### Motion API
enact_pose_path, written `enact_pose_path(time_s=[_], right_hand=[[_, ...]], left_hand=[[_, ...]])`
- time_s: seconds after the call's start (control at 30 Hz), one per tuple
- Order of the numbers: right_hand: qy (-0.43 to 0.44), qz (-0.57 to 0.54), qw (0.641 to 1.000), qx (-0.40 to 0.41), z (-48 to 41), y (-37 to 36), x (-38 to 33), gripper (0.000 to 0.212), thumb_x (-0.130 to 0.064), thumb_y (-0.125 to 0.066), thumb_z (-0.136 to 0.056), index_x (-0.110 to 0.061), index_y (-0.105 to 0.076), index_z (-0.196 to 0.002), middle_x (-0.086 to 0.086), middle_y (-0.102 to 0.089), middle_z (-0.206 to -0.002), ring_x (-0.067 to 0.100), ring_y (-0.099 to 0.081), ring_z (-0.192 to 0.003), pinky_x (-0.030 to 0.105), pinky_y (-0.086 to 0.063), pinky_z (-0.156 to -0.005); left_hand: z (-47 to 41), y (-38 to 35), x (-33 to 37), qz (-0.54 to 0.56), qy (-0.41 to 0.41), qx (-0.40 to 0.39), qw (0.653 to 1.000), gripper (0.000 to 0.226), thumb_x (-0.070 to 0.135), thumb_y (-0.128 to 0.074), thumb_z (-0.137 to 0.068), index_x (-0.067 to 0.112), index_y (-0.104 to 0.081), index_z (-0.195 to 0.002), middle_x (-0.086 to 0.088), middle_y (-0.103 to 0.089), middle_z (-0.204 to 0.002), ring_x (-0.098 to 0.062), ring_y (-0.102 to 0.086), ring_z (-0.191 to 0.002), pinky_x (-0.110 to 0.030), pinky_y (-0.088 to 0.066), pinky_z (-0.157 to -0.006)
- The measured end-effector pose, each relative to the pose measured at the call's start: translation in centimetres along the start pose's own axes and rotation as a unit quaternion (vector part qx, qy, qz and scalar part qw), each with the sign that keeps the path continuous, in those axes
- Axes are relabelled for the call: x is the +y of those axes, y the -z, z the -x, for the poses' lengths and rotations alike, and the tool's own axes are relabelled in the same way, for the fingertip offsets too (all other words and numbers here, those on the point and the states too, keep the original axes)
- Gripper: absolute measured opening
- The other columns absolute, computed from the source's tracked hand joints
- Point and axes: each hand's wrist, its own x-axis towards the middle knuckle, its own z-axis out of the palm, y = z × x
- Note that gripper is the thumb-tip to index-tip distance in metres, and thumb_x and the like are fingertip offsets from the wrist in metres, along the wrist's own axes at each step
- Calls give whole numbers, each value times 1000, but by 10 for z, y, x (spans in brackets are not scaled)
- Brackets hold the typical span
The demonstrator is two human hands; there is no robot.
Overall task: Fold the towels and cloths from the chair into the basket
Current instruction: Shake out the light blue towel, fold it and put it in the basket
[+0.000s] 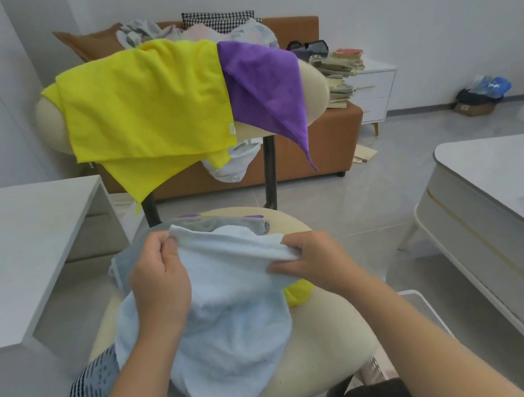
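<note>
- Nearest are the two hands: the left hand (159, 276) and right hand (311, 259) each pinch the top edge of the pale blue towel (237, 332) with curled fingers.
- The towel drapes down over the chair seat (326, 353), on top of a grey towel (127, 264) and a striped cloth (85, 394).
- It looks soft, light and limp, so it will likely sag; the corners along one edge seem the best hold.
- A yellow cloth (142, 104) and a purple cloth (263, 85) hang over the backrest, and the white basket (421, 301) sits just right of the seat.

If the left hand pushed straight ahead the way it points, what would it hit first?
Probably the grey towel on the seat, just beyond the left hand; past that, the yellow cloth draped on the chair back. Depth is unclear from one view.
</note>
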Motion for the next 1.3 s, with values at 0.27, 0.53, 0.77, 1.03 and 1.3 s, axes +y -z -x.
enact_pose_path(time_s=[0.27, 0.53, 0.77, 1.03, 1.3], right_hand=[[29, 28, 998, 49, 1, 107, -21, 45, -35, -80, -74, -11, -46, -58, -5, -36, -56, 9, -31, -55, 31, -25, -54], [5, 19, 994, 108, 37, 212, -76, 29, -31, -76, -81, -12, -62, -64, -1, -52, -58, 11, -44, -54, 23, -37, -54], [19, -23, 991, 129, 59, 219, -114, 18, -30, -64, -91, -20, -65, -75, -5, -61, -67, 11, -54, -61, 24, -45, -60], [107, -128, 986, 10, 46, 145, -185, 54, -36, -74, -82, -13, -56, -127, 2, -66, -117, 13, -63, -106, 31, -53, -92], [84, 15, 996, 21, 45, 158, -180, 18, -22, -56, -90, -7, -67, -93, 7, -69, -93, 24, -64, -86, 41, -53, -80]], left_hand=[[-55, 42, 61, -20, 2, 32, 999, 24, 17, -43, -99, 4, -52, -81, -13, -52, -77, -26, -43, -75, -33, -22, -62], [-88, 112, 127, -12, 61, 22, 998, 23, 21, -50, -93, 5, -67, -95, -20, -65, -99, -35, -57, -91, -34, -40, -74], [-80, 144, 202, -10, -32, -81, 996, 24, 33, -56, -79, 14, -69, -78, -11, -65, -77, -32, -61, -79, -38, -50, -72], [-42, 131, 264, -104, -167, -195, 961, 25, 24, -59, -88, 10, -53, -68, -4, -52, -57, -17, -48, -49, -27, -39, -53], [-66, 139, 281, -51, -168, -93, 980, 35, 43, -54, -83, 15, -55, -62, -3, -53, -45, -18, -49, -42, -43, -50, -75]])
